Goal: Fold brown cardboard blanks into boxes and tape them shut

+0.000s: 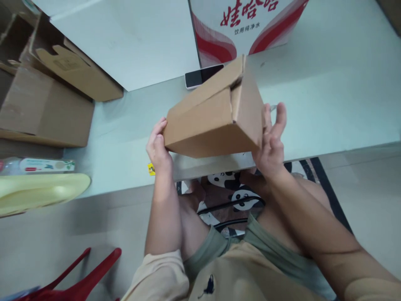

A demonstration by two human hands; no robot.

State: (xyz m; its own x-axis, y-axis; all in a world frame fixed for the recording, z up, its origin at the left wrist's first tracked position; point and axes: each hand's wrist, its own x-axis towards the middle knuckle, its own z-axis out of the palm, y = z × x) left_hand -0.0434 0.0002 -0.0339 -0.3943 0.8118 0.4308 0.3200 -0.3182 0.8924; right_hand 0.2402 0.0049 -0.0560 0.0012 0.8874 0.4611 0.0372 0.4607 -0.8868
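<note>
A brown cardboard box (203,121) is held tilted above the table between my two hands. Its flaps are folded over, and a small gap shows at the upper right corner. My left hand (159,144) grips the box's left end, fingers partly hidden behind it. Against the right end presses my right hand (272,140), with a couple of fingers lifted off the cardboard. A small clear scrap (273,108) shows by those raised fingers, too small to name.
Behind the box lies a dark-screened phone-like device (200,77), near a red-and-white carton (247,35) and a white panel (125,42). Cardboard boxes (46,104), a toothpaste-like box (46,165) and a pale yellow tray (72,184) stand left. A yellow sticker (151,169) marks the table edge.
</note>
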